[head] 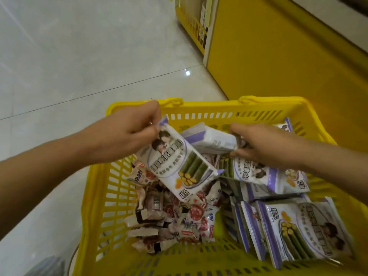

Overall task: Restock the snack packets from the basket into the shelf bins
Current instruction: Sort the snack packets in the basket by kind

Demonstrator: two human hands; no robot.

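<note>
Yellow slotted plastic basket (93, 196), its near rim closest, is nearly full, so restocking looks barely begun: small red-and-white sachets (179, 222), too jumbled to count, heap along its left wall, with at least eight purple-and-white seaweed-roll packets (310, 232) toward its right. Left hand (127, 132) pinches one lifted packet (179, 162) by its top corner above the heap; right hand (264, 144) lies on packets by the far right corner, grip unclear.

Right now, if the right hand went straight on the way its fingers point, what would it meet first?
Probably the upturned packet just ahead of the right hand; depth is unclear.
</note>
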